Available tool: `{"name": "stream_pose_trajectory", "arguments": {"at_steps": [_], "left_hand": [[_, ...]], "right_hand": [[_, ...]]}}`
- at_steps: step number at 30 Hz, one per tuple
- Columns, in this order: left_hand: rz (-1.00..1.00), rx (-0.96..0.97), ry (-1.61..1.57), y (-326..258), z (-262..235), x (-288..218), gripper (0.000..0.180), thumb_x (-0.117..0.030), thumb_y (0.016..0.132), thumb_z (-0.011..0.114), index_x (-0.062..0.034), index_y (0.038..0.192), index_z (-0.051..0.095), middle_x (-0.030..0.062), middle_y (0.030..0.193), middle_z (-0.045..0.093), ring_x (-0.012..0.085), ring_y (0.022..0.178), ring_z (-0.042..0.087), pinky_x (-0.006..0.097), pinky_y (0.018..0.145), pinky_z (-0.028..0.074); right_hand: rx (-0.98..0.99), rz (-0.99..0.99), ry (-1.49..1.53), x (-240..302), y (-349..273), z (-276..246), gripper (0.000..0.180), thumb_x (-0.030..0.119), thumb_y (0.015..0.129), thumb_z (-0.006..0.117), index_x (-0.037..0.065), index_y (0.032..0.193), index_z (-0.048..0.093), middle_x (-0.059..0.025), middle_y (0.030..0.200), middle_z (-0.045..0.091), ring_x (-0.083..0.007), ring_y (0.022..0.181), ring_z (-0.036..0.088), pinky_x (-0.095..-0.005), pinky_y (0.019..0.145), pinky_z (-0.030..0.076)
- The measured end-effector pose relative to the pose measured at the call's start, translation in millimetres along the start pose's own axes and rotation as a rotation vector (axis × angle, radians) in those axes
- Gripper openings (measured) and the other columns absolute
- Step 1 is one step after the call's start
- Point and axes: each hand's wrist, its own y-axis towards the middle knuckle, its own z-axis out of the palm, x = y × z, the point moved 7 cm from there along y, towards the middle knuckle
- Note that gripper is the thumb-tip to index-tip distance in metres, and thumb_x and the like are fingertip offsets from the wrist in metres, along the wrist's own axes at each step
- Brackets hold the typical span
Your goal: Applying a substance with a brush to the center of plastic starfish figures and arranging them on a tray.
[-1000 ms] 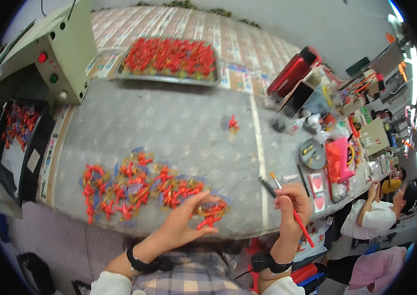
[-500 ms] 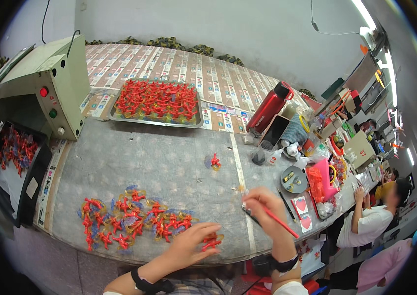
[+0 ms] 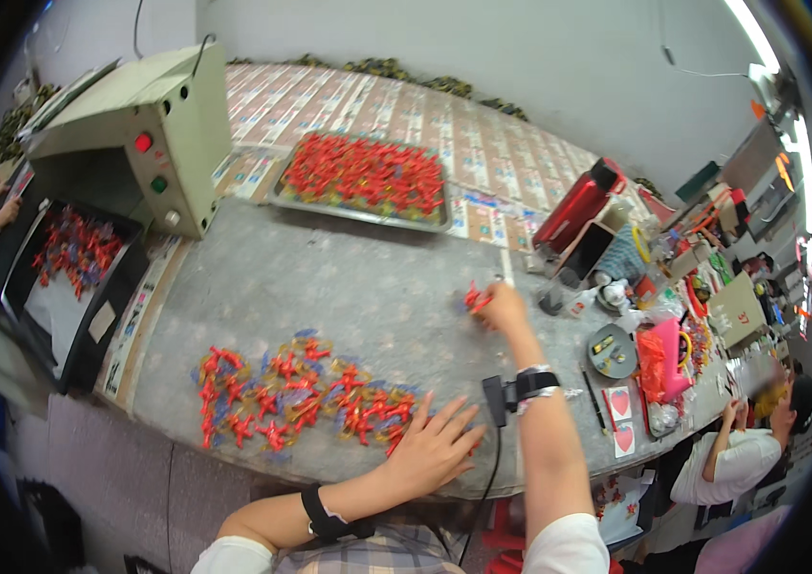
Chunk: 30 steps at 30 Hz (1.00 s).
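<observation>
My right hand (image 3: 504,308) reaches out over the middle of the grey table covering, fingertips pinched on a small red toy figure (image 3: 473,298) with bluish translucent parts. Palm down near the table's front edge, my left hand (image 3: 433,445) lies with fingers spread at the right end of a loose group of similar red figures (image 3: 296,394) with yellow and blue translucent pieces. What lies beneath that palm is mostly hidden. A metal tray (image 3: 358,223) packed with rows of the red figures stands farther back.
A boxy pale-green machine (image 3: 200,143) stands at left, beside a black bin (image 3: 105,330) of figures. On the right are a red bottle (image 3: 573,206), a phone (image 3: 586,251), a grey dish (image 3: 613,351), a black pen (image 3: 594,402) and heart-printed cards (image 3: 620,404). Another person (image 3: 717,459) sits farther right.
My right hand has moved forward to the lone figure, and the red stick it held no longer shows. My left hand has flattened, fingers spread. The whole view has shifted.
</observation>
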Motion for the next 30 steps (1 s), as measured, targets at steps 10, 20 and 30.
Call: {"name": "stream_pose_trajectory", "arguments": {"at_steps": [10,20,30], "left_hand": [[-0.210,-0.089,-0.778,-34.7,-51.6,36.4,0.071,-0.025,0.076,0.073,-0.0078,0.134,0.036,0.0140,0.124,0.049,0.0286,0.115,0.050,0.036,0.094,0.043],[-0.514,0.136,-1.423,-54.8,-23.7,40.5,0.070,0.004,0.079,0.066,-0.0074,0.137,0.027,0.0120,0.124,0.051,0.0214,0.106,0.058,0.033,0.091,0.045],[-0.516,0.142,-1.534,-58.2,-25.7,38.8,0.070,0.004,0.082,0.063,-0.0076,0.138,0.023,0.0155,0.126,0.052,0.0223,0.107,0.058,0.032,0.089,0.046]], "right_hand": [[0.009,-0.475,0.229,101.7,-235.0,-102.5,0.012,0.004,0.072,0.068,0.005,0.079,0.059,-0.0084,0.067,0.060,-0.0204,0.059,0.060,-0.0308,0.056,0.047],[0.125,-0.084,0.955,78.4,-270.8,-32.7,0.023,0.001,0.076,0.069,0.002,0.098,0.064,-0.0065,0.082,0.067,-0.0117,0.074,0.064,-0.0258,0.065,0.050],[-0.052,-0.338,0.982,81.9,-263.7,-81.2,0.052,0.041,0.096,0.040,0.000,0.079,0.067,-0.0060,0.065,0.055,-0.0135,0.062,0.051,-0.0268,0.056,0.037]]}}
